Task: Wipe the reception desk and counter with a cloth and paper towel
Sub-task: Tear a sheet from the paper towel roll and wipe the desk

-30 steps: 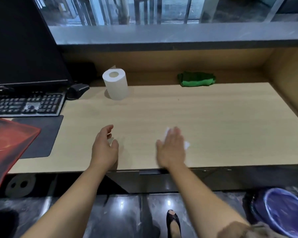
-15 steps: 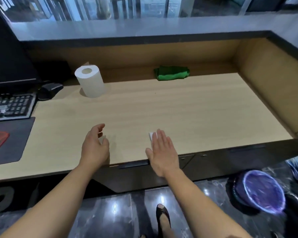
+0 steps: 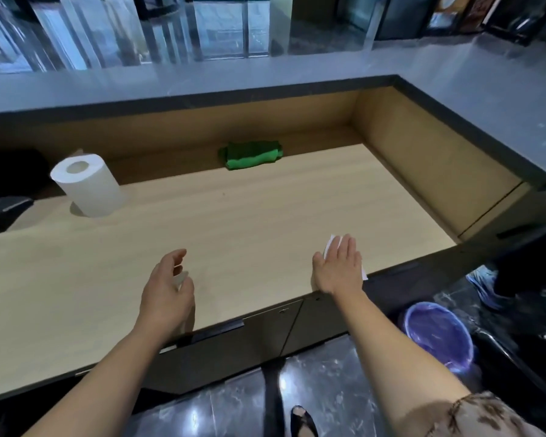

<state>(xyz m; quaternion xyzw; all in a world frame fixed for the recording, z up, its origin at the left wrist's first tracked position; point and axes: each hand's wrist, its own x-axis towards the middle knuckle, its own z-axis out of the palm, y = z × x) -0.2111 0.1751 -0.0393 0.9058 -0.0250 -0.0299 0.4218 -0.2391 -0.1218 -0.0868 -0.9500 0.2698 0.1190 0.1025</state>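
Observation:
My right hand [image 3: 339, 266] lies flat on a white paper towel [image 3: 328, 244] and presses it onto the light wooden desk [image 3: 234, 222] near the front edge, right of centre. Only the towel's corners show around the fingers. My left hand [image 3: 167, 290] hovers over the desk's front edge with fingers loosely curled and nothing in it. A folded green cloth [image 3: 251, 154] lies at the back of the desk against the wall. A white paper towel roll [image 3: 87, 184] stands upright at the back left. The grey counter [image 3: 454, 86] runs above the desk at the back and right.
A dark mouse [image 3: 4, 206] sits at the far left edge. A bin lined with a purple bag [image 3: 438, 335] stands on the glossy floor at the right, below the desk. Wooden side walls enclose the desk at the back and right.
My right hand has slid the paper towel rightwards along the desk's front edge. The view has turned right, so the keyboard and red mat have left the frame. My left hand stays near the front edge.

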